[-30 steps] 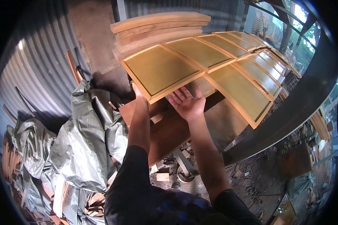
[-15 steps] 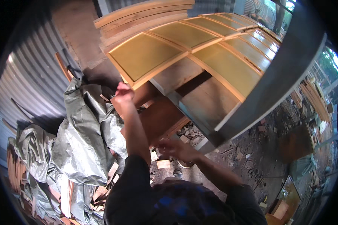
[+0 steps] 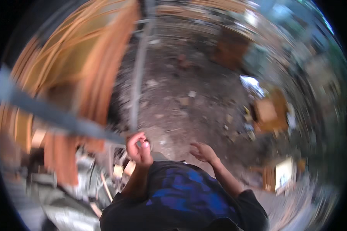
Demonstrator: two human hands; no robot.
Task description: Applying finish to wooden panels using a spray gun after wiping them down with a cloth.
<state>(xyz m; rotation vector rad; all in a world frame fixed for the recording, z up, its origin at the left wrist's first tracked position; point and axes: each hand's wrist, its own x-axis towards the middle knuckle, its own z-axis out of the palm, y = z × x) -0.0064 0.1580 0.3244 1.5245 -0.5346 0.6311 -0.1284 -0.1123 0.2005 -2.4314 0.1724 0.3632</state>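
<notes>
My left hand (image 3: 139,149) hovers in front of my waist, fingers loosely curled with a gap between them and the thumb. Nothing shows in its grip. Just beyond it is the lower end of a grey metal post (image 3: 77,123); whether they touch I cannot tell. My right hand (image 3: 204,152) hangs in the air to the right, its fingers stretched out and apart, bare of any object. Off to the left, blurred, stands a stack of wooden frames with yellow panels (image 3: 63,57), their brown edges facing me.
A thin grey pole (image 3: 139,69) runs across the littered dirt floor (image 3: 173,100). To the right lie a yellowish panel with a wooden piece (image 3: 266,111) and a small box-like item (image 3: 281,175). Silvery tarpaulin (image 3: 65,208) and wood scraps are at lower left. A brown board (image 3: 231,48) stands farther off.
My view has swung right, away from the panel stack, which now sits at the left. My left hand has come away from the nearest panel's corner and drawn back toward my body.
</notes>
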